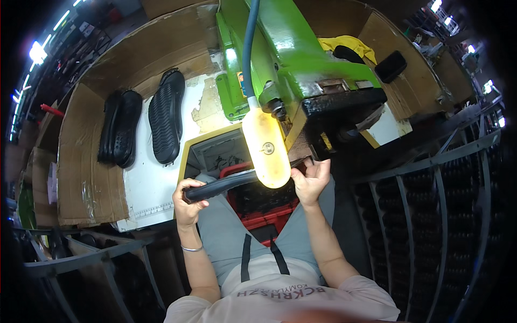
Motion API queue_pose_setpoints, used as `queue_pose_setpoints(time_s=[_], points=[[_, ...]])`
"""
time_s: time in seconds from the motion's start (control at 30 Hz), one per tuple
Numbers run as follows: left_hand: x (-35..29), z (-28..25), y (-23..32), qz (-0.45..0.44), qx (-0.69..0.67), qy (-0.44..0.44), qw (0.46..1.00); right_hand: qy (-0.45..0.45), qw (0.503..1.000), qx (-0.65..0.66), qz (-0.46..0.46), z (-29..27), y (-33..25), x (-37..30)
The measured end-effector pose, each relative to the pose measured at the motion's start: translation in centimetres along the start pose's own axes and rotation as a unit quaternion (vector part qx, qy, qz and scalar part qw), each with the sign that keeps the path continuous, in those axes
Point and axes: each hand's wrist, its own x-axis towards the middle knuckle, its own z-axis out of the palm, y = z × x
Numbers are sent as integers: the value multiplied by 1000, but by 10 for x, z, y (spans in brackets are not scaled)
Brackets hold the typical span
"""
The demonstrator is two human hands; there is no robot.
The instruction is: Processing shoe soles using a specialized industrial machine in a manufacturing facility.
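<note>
A black shoe sole [223, 184] is held edge-up across the front of a green machine [291, 48], above my lap. My left hand [188, 203] grips its left end, thumb on the near side and fingers over the top. At the other end my right hand [312, 182] is closed, thumb and fingers pinched together. A yellow oval lamp [267, 148] on a grey cable hangs in front of the sole and hides its right part, so the contact under my right fingers shows only partly. The machine's dark working head [344, 110] juts out just above my right hand.
Black soles [167, 116] lie on the white table [142, 188] at left, inside cardboard walls [91, 156]. Below, between my legs, stands a red crate [277, 218] with dark scraps. Racks of soles [431, 215] flank me. A yellow cloth [350, 46] lies at back right.
</note>
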Motion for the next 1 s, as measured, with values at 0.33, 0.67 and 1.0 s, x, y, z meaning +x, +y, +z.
queue_pose_setpoints(time_s=[0.33, 0.67, 1.0], points=[[23, 105, 5, 127, 411, -126, 894, -34, 962, -205, -178, 7, -5, -6], [2, 157, -62, 5, 55, 7, 998, -7, 978, 12, 210, -42, 83, -68], [-8, 190, -77, 5, -60, 66, 996, 52, 874, 189, 444, -77, 58, -77]])
